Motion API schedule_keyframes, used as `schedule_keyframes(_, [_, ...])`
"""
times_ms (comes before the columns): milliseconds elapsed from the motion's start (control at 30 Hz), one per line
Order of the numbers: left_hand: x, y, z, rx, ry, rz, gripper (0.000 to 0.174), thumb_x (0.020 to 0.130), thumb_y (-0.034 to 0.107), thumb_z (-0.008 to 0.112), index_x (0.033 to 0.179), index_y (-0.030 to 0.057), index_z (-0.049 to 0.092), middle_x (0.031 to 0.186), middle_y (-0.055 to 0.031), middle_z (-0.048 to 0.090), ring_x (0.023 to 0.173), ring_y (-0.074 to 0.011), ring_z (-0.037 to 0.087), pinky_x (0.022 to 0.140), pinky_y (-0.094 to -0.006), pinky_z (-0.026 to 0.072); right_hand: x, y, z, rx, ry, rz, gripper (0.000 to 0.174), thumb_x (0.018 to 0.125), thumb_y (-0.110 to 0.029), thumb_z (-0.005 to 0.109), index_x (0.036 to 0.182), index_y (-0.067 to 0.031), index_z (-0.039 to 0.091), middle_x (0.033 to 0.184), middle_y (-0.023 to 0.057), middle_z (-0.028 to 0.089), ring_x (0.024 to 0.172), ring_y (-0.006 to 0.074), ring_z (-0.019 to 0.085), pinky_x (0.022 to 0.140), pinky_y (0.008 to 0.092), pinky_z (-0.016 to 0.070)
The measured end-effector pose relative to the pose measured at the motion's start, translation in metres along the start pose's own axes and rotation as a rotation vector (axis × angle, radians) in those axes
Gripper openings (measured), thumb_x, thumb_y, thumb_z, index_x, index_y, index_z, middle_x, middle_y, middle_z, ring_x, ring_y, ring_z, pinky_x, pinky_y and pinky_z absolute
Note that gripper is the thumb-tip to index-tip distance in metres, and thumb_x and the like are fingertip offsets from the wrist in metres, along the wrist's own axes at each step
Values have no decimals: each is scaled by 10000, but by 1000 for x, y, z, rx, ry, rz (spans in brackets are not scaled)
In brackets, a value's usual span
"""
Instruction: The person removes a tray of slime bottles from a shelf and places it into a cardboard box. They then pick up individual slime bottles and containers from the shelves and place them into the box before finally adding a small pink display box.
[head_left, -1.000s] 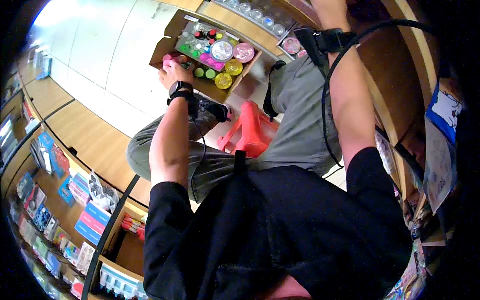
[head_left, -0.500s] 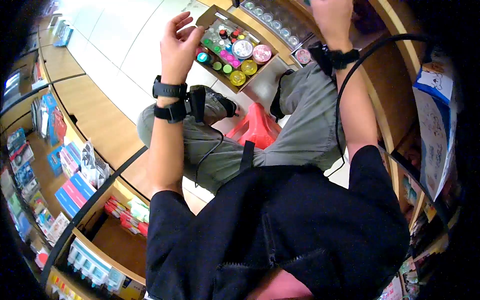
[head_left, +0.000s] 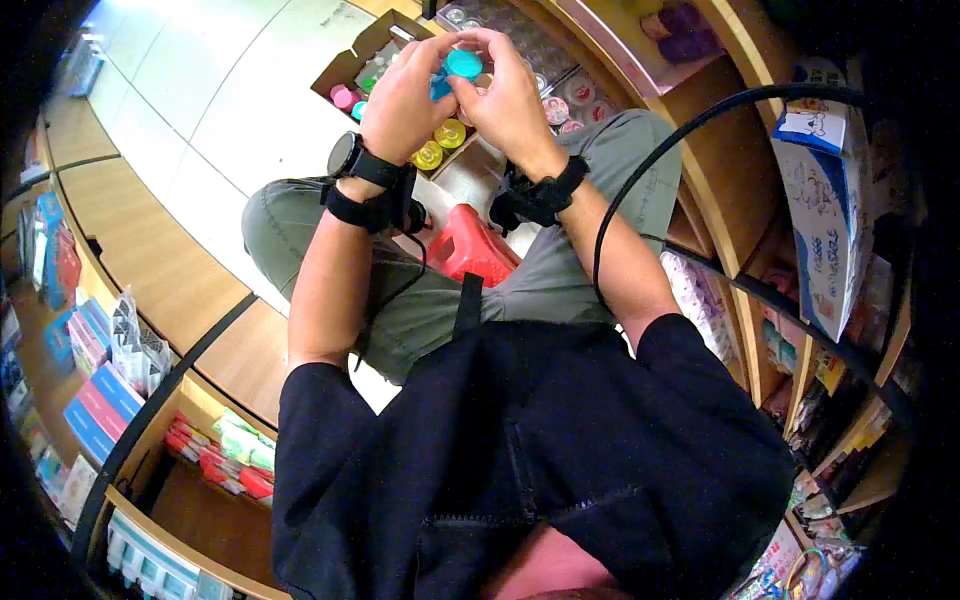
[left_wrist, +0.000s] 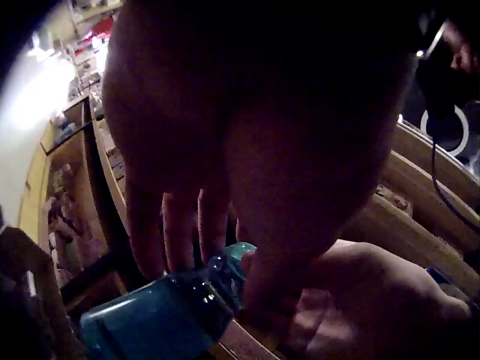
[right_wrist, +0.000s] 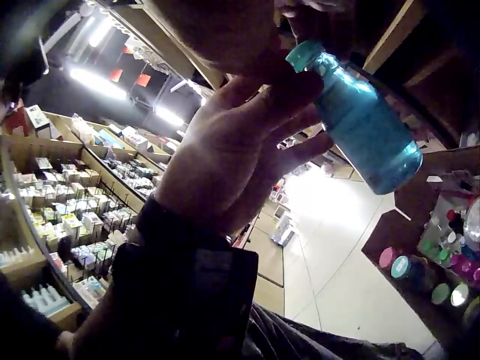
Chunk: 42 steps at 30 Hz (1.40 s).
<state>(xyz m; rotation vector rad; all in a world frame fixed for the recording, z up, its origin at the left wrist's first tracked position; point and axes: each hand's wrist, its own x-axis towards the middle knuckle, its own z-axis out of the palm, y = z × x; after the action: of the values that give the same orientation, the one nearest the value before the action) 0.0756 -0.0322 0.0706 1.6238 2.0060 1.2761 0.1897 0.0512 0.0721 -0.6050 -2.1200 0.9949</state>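
Pale tiled floor (head_left: pixel 200 100), wooden shelving (head_left: pixel 160 270) stocked on both sides of you; red plastic stool (head_left: pixel 475 250) between your knees. On the floor ahead sits an open cardboard box (right_wrist: pixel 386 234) of bottles and jars, some yellow-lidded (head_left: pixel 427 155). Translucent blue bottle (right_wrist: pixel 367 131) is up in the air between your two hands, apart from the box, tilted, teal cap (head_left: pixel 463 65) on. Your left hand (head_left: pixel 405 100) grasps it, fingers bent against its side; your right hand (head_left: pixel 508 105) pinches at the cap end, fingertips partly hidden.
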Motion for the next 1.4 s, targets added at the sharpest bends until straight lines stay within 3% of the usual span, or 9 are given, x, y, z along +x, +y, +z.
schedule_keyframes(67, [-2, -10, 2, 40, -7, 29, 519, 686, 29, 657, 1177, 86, 497, 1035, -100, 566, 887, -214, 583, 770, -303, 491, -2, 5, 5, -5, -32, 83, 442, 725, -43, 653, 1134, -35, 485, 1016, 136, 593, 929, 231, 594, 788, 329, 485])
schedule_keyframes(300, [7, -19, 5, -14, -12, -16, 414, 682, 75, 646, 1077, 91, 523, 1015, -130, 584, 939, -331, 565, 778, -384, 467, 7, 1, 7, 105, -90, 148, 432, 738, -14, 646, 1136, -26, 480, 1000, 132, 594, 923, 203, 591, 811, 314, 484])
schedule_keyframes(433, [8, -22, 2, -88, -17, -73, 442, 677, 84, 653, 1096, 108, 514, 1023, -131, 584, 942, -328, 567, 784, -378, 467, 17, 4, -5, 138, -187, 156, 473, 738, -139, 691, 1154, -38, 491, 1065, 132, 546, 963, 215, 570, 826, 315, 473])
schedule_keyframes(567, [1, -47, 13, 115, 39, -89, 410, 691, 124, 653, 1084, 121, 534, 994, -163, 562, 903, -352, 565, 761, -402, 472, 37, 32, -51, -227, -32, -29, 397, 741, -233, 684, 1072, -48, 565, 1007, 136, 564, 936, 253, 561, 823, 341, 446])
schedule_keyframes(700, [-9, -92, 38, 426, -130, -365, 417, 648, 226, 698, 1021, 104, 558, 954, -185, 537, 864, -372, 567, 737, -431, 480, 55, 60, -123, -655, 204, -146, 404, 776, -243, 618, 1119, -44, 542, 1090, 184, 566, 1019, 361, 515, 907, 413, 390])
schedule_keyframes(833, [-21, -129, 57, 505, -188, -511, 380, 657, 220, 709, 973, 74, 557, 974, -198, 532, 866, -370, 575, 736, -433, 486, 57, 59, -174, -746, 74, 497, 579, 808, -328, 546, 1296, -59, 389, 1216, 266, 473, 1111, 422, 457, 920, 459, 390])
schedule_keyframes(967, [-22, -133, 66, 547, -270, -613, 357, 679, 139, 697, 986, 49, 540, 1036, -224, 505, 898, -389, 568, 758, -431, 488, 61, 103, -192, -935, 183, 443, 630, 829, -379, 526, 1325, -49, 320, 1259, 271, 432, 1133, 430, 440, 958, 448, 360])
schedule_keyframes(1267, [-42, -167, 81, 538, -247, -630, 302, 711, 140, 668, 969, 40, 546, 1048, -213, 498, 908, -394, 568, 766, -445, 485, 78, 117, -196, -720, 306, 381, 539, 842, -422, 516, 1205, -24, 492, 1241, 255, 464, 1195, 400, 396, 985, 439, 331])
schedule_keyframes(1400, [-44, -166, 72, 534, -220, -612, 273, 727, 178, 652, 949, 53, 556, 1003, -207, 531, 944, -380, 550, 786, -440, 473, 79, 129, -196, -619, 171, 456, 573, 846, -459, 511, 1198, -6, 497, 1223, 256, 487, 1171, 408, 426, 981, 427, 334])
